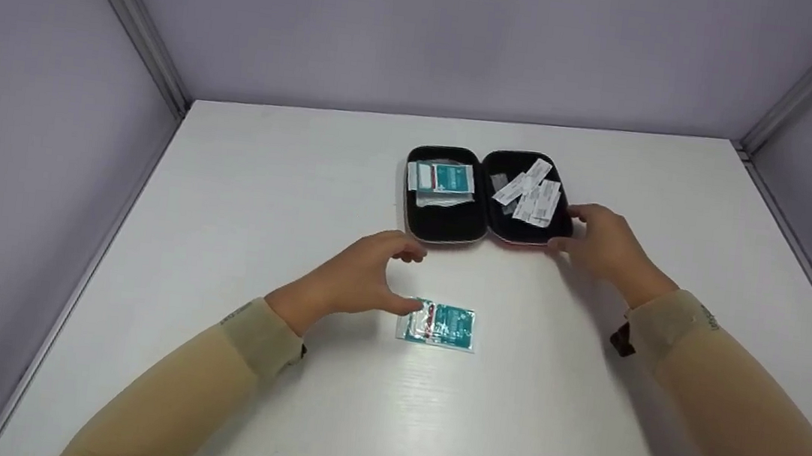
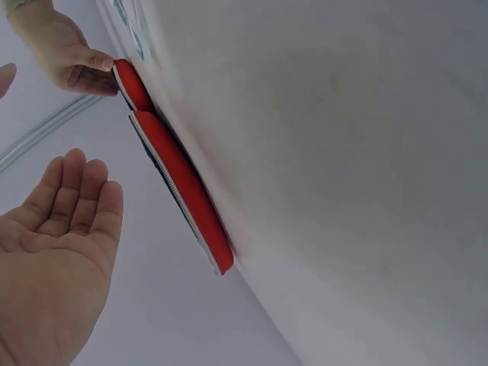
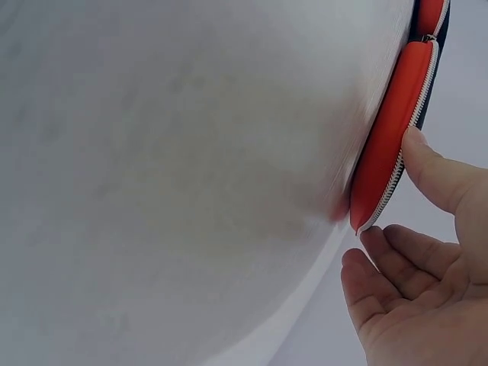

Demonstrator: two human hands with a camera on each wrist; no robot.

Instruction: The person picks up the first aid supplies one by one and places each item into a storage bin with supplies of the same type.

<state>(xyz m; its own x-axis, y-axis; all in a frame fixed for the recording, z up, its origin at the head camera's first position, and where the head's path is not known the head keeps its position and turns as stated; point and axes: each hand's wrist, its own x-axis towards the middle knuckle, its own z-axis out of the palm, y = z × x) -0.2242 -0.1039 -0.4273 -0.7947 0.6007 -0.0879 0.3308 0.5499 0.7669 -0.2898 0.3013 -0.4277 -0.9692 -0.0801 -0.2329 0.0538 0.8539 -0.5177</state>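
Observation:
A red zippered case lies unfolded on the table, its black inside facing up. My right hand holds the rim of its right half, the thumb on the zipper edge and fingers at the corner. Teal-and-white flat packets lie in the left half. Several white paper strips lie loosely crossed in the right half. Nearer to me, a shiny teal-and-white packet lies flat on the table. My left hand hovers beside it, fingers spread from the thumb, whose tip overlaps the packet's corner in the head view; contact cannot be told.
The white table meets a pale back wall. Side walls with metal corner posts stand left and right. Both forearms reach in from the front in tan sleeves.

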